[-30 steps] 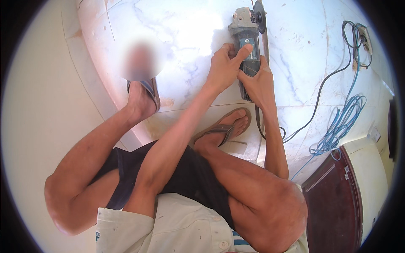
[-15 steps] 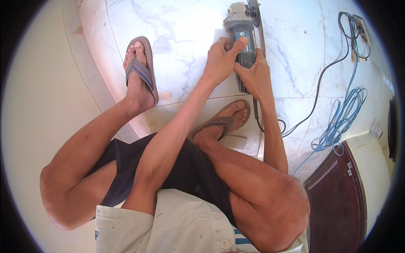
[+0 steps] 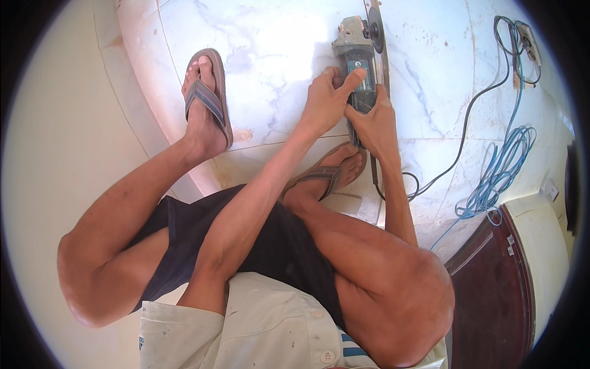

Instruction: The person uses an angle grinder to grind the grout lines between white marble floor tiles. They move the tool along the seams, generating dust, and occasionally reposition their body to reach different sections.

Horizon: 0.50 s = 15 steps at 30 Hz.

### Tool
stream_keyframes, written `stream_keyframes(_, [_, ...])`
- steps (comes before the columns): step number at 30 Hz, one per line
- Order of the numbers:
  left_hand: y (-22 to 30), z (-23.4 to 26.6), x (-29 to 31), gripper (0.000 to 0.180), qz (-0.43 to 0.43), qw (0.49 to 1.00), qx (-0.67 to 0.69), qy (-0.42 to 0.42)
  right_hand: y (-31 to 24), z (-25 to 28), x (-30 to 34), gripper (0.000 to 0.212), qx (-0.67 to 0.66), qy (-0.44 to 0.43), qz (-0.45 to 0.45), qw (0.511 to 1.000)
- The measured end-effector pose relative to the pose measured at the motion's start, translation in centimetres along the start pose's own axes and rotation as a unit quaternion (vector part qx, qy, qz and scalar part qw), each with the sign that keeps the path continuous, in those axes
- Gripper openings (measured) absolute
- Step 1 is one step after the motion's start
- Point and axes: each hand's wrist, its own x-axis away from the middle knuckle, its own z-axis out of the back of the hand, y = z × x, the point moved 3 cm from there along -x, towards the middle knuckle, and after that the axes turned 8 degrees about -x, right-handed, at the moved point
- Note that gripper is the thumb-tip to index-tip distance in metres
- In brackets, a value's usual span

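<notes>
Grinder (image 3: pixel 359 54): dark body, greyish head (image 3: pixel 351 31), black disc (image 3: pixel 377 31).

The dark, nearly black shorts (image 3: pixel 286 255) are plain and creased. Nearer than the shorts spreads a cream shirt (image 3: pixel 264 320), flecked with small dark spots and carrying pale round buttons (image 3: pixel 327 357). To the left of the shorts' near edge, its wide short sleeve (image 3: pixel 181 326) bears blue lettering; blue bands (image 3: pixel 354 352) mark the shirt on the near right. Beyond the shorts, the left sandal (image 3: pixel 209 101) has a brown sole and blue-grey thong strap with a brownish middle stripe; farther right, the right sandal (image 3: pixel 330 176) has a brown sole and darker strap with paler edging.
</notes>
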Motion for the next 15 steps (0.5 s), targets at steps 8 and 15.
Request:
stream_keyframes(8, [-0.3, 0.0, -0.4, 0.065, -0.018, 1.000, -0.004, 0.007, 0.8, 0.0, -0.3, 0.077, 0.000, 0.010, 0.014, 1.000])
stream_keyframes(15, [0.6, 0.7, -1.0, 0.075, 0.008, 0.998, -0.057, -0.012, 0.1, -0.3, -1.1, 0.073, 0.037, 0.012, 0.011, 0.999])
